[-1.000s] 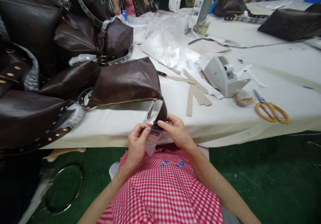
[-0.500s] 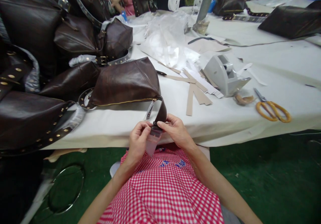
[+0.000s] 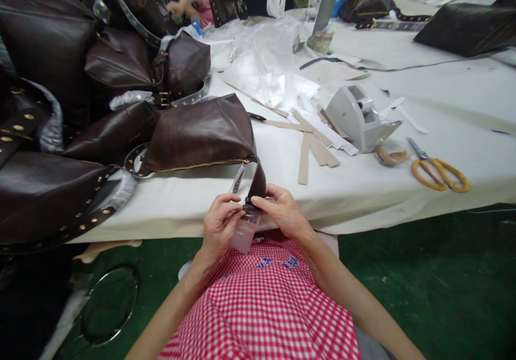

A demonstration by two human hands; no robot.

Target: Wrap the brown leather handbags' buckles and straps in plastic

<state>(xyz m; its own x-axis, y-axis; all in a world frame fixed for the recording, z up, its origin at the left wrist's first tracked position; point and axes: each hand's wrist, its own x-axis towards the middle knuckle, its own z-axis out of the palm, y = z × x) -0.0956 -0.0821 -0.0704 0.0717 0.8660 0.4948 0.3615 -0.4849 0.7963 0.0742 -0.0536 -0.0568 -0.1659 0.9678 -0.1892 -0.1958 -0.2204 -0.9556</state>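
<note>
A dark brown leather bag [image 3: 201, 131] lies on the white table [image 3: 363, 188] near its front edge. Its strap [image 3: 258, 180] curves off the edge toward my lap. My left hand [image 3: 220, 225] is closed around a small clear plastic sleeve [image 3: 244, 234] at the strap's end. My right hand [image 3: 284, 209] pinches the same strap end from the right, fingertips meeting those of the left hand. Both hands are just below the table edge, above my red checked apron.
Several dark studded bags [image 3: 60, 80] are piled at the left. A grey tape dispenser [image 3: 357, 115], card strips [image 3: 310, 148], clear plastic bags [image 3: 266, 64] and orange-handled scissors [image 3: 437, 169] lie on the table. Another person's hand [image 3: 177, 8] works at the far side. Green floor below.
The plastic sleeve has slid slightly up onto the strap end as my fingers work it. The other person's arm at the back has reached left toward the bags.
</note>
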